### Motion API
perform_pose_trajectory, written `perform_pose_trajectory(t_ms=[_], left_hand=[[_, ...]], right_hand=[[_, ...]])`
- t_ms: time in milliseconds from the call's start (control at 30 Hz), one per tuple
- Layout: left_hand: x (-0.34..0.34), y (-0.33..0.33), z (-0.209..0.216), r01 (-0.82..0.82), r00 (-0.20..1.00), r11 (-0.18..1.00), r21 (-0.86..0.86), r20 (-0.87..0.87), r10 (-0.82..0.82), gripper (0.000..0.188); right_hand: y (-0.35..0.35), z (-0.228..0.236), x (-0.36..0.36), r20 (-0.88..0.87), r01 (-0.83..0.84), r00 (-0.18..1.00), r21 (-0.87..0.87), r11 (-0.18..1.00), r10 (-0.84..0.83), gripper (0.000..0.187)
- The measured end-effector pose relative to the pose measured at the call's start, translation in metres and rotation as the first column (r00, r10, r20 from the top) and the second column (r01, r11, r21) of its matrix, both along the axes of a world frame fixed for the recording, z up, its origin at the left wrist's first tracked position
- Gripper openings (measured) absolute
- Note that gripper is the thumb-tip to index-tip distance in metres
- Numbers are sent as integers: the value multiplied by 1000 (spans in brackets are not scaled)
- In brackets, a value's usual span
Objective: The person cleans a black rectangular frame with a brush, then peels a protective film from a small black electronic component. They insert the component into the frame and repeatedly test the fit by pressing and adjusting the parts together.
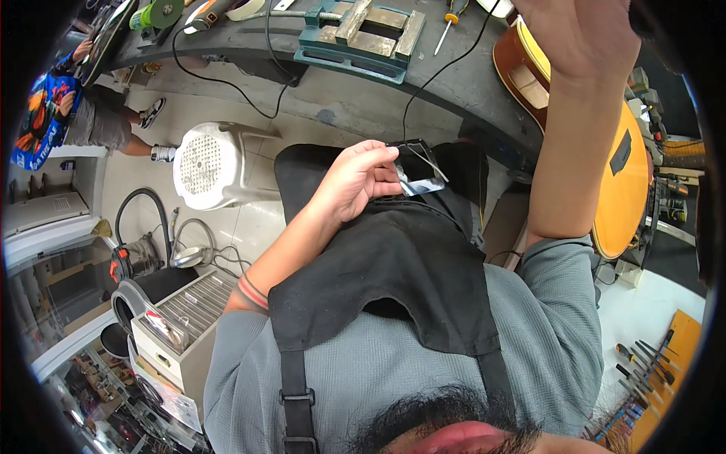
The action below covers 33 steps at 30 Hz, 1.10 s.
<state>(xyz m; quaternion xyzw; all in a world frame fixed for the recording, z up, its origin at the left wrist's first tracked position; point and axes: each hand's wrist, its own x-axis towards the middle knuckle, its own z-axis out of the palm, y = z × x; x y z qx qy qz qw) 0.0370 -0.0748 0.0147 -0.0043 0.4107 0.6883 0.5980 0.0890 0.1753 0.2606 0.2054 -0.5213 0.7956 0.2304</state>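
My left hand (pixel 354 181) is closed in front of my black apron (pixel 393 257), thumb and fingers pinching a small black-edged piece with glossy bluish-white plastic (pixel 423 185). A thin pale strip (pixel 429 163) slants across it. From the bench above, a thin black cable (pixel 427 85) runs down to this piece; whether it is fixed there I cannot tell. Raised at the upper right, my right hand (pixel 582 38) shows its palm and wrist, and its fingers are cut off by the picture's edge. Behind that forearm lies an acoustic guitar (pixel 622 193) with a yellow-orange body, partly hidden.
A dark curved workbench (pixel 461 76) spans the far side, bearing a green metal vise (pixel 359 41), a screwdriver (pixel 448 26) and a bench grinder (pixel 160 13). On the left stand a white plastic stool (pixel 208 166) and another person (pixel 91 113). Files hang on a wooden rack (pixel 673 378) at right.
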Motion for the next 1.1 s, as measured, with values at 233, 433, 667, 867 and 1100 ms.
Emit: perform_pose_trajectory(t_ms=[233, 433, 667, 867, 1100], left_hand=[[-9, 2, -9, -80, 995, 995, 67, 68, 76, 12], [0, 17, -3, -26, 995, 998, 54, 97, 21, 11], [5, 29, -16, -10, 998, 1000, 22, -57, 11, 13], [5, 21, -17, 95, 993, 995, 7, -63, -95, 17], [7, 8, -8, 101, 989, 991, 85, -114, -91, 12]], right_hand=[[6, -21, 20, -8, -61, 998, -192, 980, 60, 64], [-5, -39, 25, 22, -113, 992, -327, 938, 127, 65], [-25, -51, 16, 29, -198, 972, -439, 876, 235, 67], [-33, -48, 7, 22, -239, 958, -480, 844, 284, 68], [-33, -43, -2, 17, -266, 950, -485, 833, 313, 69]])
